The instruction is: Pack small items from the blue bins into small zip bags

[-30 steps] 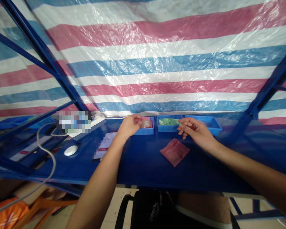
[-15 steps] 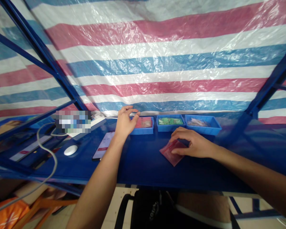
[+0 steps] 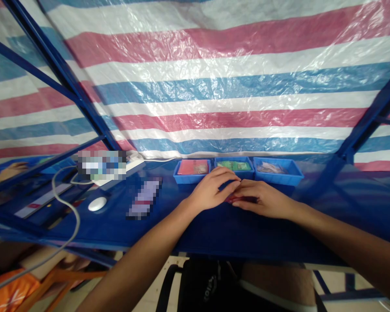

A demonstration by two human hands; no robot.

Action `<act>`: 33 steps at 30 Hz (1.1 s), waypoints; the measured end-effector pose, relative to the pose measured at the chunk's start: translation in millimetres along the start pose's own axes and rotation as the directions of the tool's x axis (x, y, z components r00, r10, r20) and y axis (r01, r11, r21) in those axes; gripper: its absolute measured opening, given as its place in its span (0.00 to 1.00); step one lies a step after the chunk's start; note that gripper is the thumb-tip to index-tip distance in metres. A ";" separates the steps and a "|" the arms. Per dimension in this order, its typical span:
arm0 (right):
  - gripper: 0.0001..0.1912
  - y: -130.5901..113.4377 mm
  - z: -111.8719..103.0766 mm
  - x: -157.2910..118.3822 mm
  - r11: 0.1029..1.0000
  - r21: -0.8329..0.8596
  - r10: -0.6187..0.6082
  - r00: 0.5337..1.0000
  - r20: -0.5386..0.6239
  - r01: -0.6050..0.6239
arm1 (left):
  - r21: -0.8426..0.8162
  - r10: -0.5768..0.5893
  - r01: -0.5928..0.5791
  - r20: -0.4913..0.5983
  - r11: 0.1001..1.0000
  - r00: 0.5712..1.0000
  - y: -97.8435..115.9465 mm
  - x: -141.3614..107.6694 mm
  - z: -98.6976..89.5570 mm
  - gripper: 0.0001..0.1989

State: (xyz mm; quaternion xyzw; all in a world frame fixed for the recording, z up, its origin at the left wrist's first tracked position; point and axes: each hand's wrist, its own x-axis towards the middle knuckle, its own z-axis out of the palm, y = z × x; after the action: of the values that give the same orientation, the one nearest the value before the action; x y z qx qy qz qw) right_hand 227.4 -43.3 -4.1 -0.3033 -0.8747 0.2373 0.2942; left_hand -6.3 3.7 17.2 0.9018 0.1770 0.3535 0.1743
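My right hand point(image 3: 263, 199) is closed on a small red plastic bag point(image 3: 235, 199), of which only a sliver shows between the two hands. My left hand point(image 3: 212, 188) meets it from the left, its fingertips pinched together at the bag's edge; whether they grip the bag is hidden. Behind the hands stand three blue trays: the left tray point(image 3: 191, 179) holds red bags, the middle tray point(image 3: 217, 173) green bags, and the right tray point(image 3: 284, 178) clear bags.
A phone point(image 3: 145, 197) and a white mouse point(image 3: 97, 204) lie on the blue table point(image 3: 208, 234) at the left. A grey cable point(image 3: 74, 216) hangs beside blue frame bars point(image 3: 94, 115). Another person's hand point(image 3: 14, 171) is at the far left.
My left hand has moved right and down from the left tray to meet my right hand. The red bag, formerly spread out in view, is now mostly hidden.
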 end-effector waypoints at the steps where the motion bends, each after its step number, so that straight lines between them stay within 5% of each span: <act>1: 0.15 0.1 -0.5 -0.3 1.000 0.011 0.013 0.999 -0.034 -0.012 | -0.025 -0.018 0.018 -0.003 1.000 1.000 1.1 0.1 -1.3 0.14; 7: 0.16 15.5 3.0 -1.2 0.945 0.271 0.261 0.924 -0.279 -0.185 | -0.163 -0.109 0.109 0.012 0.981 0.994 -3.1 -2.2 -6.3 0.18; 12: 0.22 22.4 7.2 3.4 0.788 0.553 0.481 0.831 -0.279 -0.271 | -0.188 -0.223 0.206 -0.072 0.960 0.972 -13.4 -2.7 2.8 0.17; 19: 0.20 9.5 5.3 6.7 0.798 0.597 0.379 0.841 -0.387 -0.085 | -0.171 -0.213 0.187 -0.149 0.967 0.966 -10.9 1.0 -2.3 0.13; 33: 0.20 24.1 0.6 3.0 0.907 0.370 0.347 0.856 -0.383 -0.202 | -0.226 -0.298 0.267 -0.120 0.937 0.947 -17.5 -2.2 -1.3 0.17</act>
State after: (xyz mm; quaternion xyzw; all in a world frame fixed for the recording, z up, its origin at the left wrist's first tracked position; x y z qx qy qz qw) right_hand 234.5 -24.5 -17.7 -0.4209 -0.6825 0.3399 0.4915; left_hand -12.2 18.4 9.2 0.8143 0.2800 0.4089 0.3022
